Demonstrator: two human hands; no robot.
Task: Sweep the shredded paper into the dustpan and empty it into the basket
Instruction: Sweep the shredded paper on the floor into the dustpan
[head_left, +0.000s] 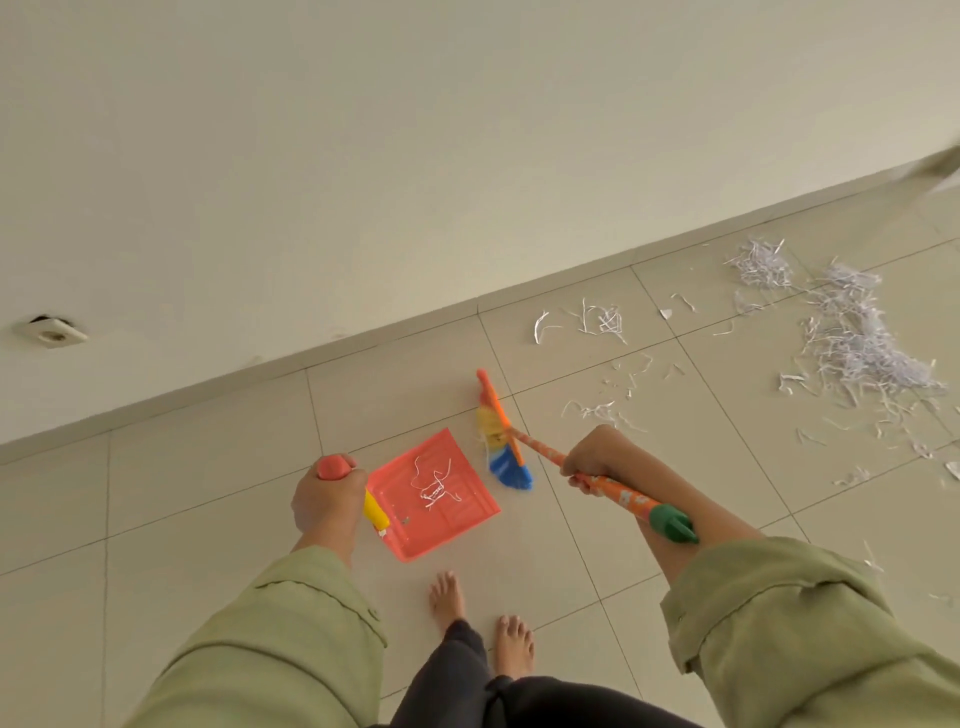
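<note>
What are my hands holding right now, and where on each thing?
Left hand grips the dustpan by its handle's top end; right hand grips the broom partway along its handle.

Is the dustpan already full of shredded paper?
No, the dustpan holds only a few thin strips, while the bulk of the shredded paper lies in a heap on the floor far off to the right.

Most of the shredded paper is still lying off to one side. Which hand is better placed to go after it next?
The right hand. It grips the broom handle, and the big shredded paper pile lies on that side. The left hand holds the dustpan handle, farther from the pile.
</note>
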